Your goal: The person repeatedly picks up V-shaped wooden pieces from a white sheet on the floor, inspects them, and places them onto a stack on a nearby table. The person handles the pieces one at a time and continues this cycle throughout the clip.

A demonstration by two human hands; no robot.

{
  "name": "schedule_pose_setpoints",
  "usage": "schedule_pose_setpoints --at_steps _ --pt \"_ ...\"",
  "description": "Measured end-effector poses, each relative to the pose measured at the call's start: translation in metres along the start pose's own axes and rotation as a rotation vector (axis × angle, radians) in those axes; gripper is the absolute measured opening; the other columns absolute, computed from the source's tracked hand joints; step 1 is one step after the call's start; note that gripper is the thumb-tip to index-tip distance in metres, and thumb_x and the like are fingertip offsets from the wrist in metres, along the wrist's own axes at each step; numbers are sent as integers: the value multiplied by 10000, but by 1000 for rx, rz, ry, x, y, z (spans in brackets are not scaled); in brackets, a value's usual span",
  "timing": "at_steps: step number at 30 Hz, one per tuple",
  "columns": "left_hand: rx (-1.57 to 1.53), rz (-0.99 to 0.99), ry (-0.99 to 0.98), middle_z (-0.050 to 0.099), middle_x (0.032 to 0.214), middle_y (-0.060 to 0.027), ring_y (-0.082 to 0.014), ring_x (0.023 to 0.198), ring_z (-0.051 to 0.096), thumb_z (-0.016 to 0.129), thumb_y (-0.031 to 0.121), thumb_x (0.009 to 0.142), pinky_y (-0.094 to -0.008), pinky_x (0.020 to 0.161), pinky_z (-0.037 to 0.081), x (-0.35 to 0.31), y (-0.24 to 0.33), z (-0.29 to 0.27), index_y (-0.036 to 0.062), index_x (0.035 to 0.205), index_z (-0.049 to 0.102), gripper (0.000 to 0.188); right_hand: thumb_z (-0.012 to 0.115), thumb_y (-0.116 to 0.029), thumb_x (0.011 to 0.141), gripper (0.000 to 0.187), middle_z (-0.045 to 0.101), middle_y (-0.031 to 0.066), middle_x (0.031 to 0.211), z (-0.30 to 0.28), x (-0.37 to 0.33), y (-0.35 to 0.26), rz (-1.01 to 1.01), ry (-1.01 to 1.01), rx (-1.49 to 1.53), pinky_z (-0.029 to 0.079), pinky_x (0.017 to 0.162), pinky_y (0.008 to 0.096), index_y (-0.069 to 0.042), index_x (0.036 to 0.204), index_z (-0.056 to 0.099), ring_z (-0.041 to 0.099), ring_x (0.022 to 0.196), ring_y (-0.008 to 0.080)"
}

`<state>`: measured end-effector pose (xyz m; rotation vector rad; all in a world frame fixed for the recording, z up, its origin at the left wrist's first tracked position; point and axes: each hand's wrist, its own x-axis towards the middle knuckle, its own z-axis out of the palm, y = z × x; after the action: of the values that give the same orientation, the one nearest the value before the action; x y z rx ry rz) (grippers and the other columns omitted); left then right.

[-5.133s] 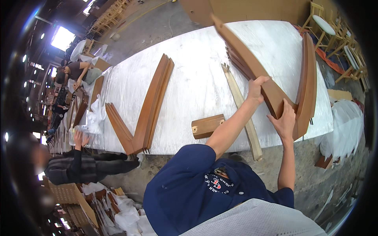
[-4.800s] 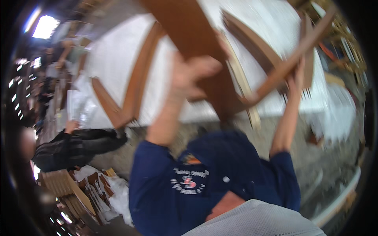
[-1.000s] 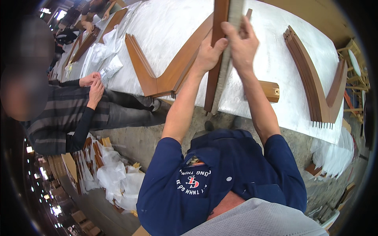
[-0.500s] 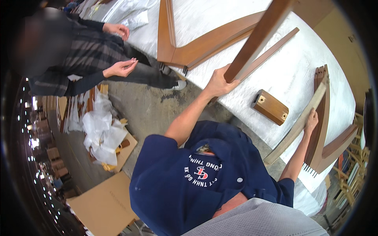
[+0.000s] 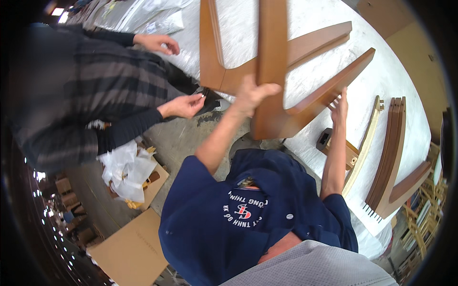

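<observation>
My left hand (image 5: 251, 97) grips a brown V-shaped wooden frame (image 5: 271, 112) at its upright limb, thumb across the front. The frame is raised over the near edge of the table, its corner low and toward me. My right hand (image 5: 339, 109) is at the lower side of its other limb, fingers spread and seeming to touch the edge; the exact contact is hard to see. Beside my right forearm lie a brown wooden block (image 5: 350, 155) with holes, partly hidden, and a pale curved wooden strip (image 5: 366, 138). Another brown frame (image 5: 224, 78) lies behind the raised one.
At left stands a co-worker in a checked shirt, one hand (image 5: 183, 106) pinched near the table edge. More dark frame pieces (image 5: 389, 152) lie on the white-covered table (image 5: 412, 119) at right. A carton with white wrapping (image 5: 126, 171) and flat cardboard (image 5: 129, 250) are on the floor.
My right hand has let go of the pale strip, now lying on the table, and moved to the raised frame. That frame has turned to show both limbs. The co-worker has come closer.
</observation>
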<state>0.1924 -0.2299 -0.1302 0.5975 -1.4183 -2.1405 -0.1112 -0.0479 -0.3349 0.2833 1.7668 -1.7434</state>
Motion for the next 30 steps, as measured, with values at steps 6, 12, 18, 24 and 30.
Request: schedule_pose_setpoints --at_steps 6,12,18,24,30 --pt "114 -62 374 678 1018 -181 -241 819 689 631 251 915 -360 725 579 59 11 -188 -90 1149 601 414 564 -367 977 450 627 70 1199 105 -36 -1 -36 -425 308 461 969 472 -44 1289 533 568 1149 257" --pt "131 -179 358 677 1010 -177 -285 833 671 641 351 902 -390 753 546 99 -11 -298 -33 1105 638 435 648 -345 919 584 621 228 1085 179 -54 -38 -106 -323 95 554 861 445 132 1216 488 655 966 286" --pt "931 -174 439 656 1031 -196 -333 894 644 660 362 874 -425 799 518 122 -14 -309 -25 1079 649 438 612 -377 922 533 637 206 926 193 -39 -42 -129 -240 -97 589 723 373 106 1132 532 679 843 261" --pt "1729 13 427 634 1052 -215 -382 955 618 678 373 847 -460 845 490 141 21 -266 -17 1053 660 442 521 -440 972 464 617 82 757 169 -31 -56 -292 -245 -510 537 652 303 17 976 601 621 685 163" --pt "1691 371 326 608 1076 -204 -367 1054 584 712 310 828 -439 903 468 135 20 -151 -21 1034 659 393 518 -474 979 462 645 102 970 28 -88 -71 -396 -167 -306 531 806 332 -48 1132 612 639 881 172"
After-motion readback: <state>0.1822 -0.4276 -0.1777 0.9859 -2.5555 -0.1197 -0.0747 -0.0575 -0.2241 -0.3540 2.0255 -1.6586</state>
